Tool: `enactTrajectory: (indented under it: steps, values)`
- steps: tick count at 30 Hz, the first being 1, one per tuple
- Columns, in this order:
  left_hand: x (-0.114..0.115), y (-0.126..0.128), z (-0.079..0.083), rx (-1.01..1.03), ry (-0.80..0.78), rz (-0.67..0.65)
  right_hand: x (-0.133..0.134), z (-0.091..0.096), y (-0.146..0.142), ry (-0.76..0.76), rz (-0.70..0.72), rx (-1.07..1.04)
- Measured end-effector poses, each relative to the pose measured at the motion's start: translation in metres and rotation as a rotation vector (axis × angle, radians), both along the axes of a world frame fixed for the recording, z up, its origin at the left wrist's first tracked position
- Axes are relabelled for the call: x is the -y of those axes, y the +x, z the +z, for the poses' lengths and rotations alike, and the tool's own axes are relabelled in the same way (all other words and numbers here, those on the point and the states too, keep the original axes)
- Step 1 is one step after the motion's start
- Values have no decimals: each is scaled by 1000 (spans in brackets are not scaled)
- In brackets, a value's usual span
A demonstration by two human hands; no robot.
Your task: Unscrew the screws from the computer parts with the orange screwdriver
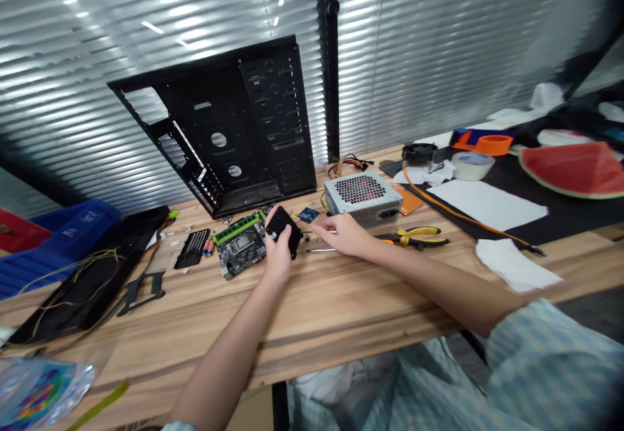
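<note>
My left hand (277,252) is closed around a small flat black drive (284,228), held just above the wooden table (312,307). Right beside it, to the left, lies a small green motherboard (240,244). My right hand (341,233) hovers low over the table to the right of the drive, fingers curled and pinched near a thin screwdriver (319,249) and some tiny parts; what they hold, if anything, is too small to make out. A tiny blue circuit board (309,214) lies just behind.
An open black computer case (229,132) stands at the back. A grey power supply (363,195) and yellow pliers (414,236) sit to the right. Black panel (92,268) and blue bins (58,236) lie left. Tape roll (472,164), white paper and a watermelon slice (575,169) are far right.
</note>
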State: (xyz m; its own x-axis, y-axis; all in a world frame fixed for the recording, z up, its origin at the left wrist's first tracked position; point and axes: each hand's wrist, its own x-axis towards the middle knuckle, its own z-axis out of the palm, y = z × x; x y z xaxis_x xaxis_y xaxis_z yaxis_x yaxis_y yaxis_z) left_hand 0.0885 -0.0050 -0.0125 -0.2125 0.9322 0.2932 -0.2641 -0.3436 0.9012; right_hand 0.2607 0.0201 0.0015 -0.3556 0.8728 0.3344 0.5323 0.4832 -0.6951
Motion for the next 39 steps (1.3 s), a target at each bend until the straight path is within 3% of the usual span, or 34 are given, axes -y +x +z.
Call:
enactTrajectory:
  steps: [9,17,24,39]
  values:
    - [-3,-3,-5,-30,19,-22,-6,0,2,-71,80,-42]
    - [-4,0,-3,64,-127,-26,4,9,8,214,-3,375]
    - [-2,-3,11,196,-248,-53,6,8,9,403,120,587]
    - [2,-1,11,143,-179,-65,0,1,5,80,111,210]
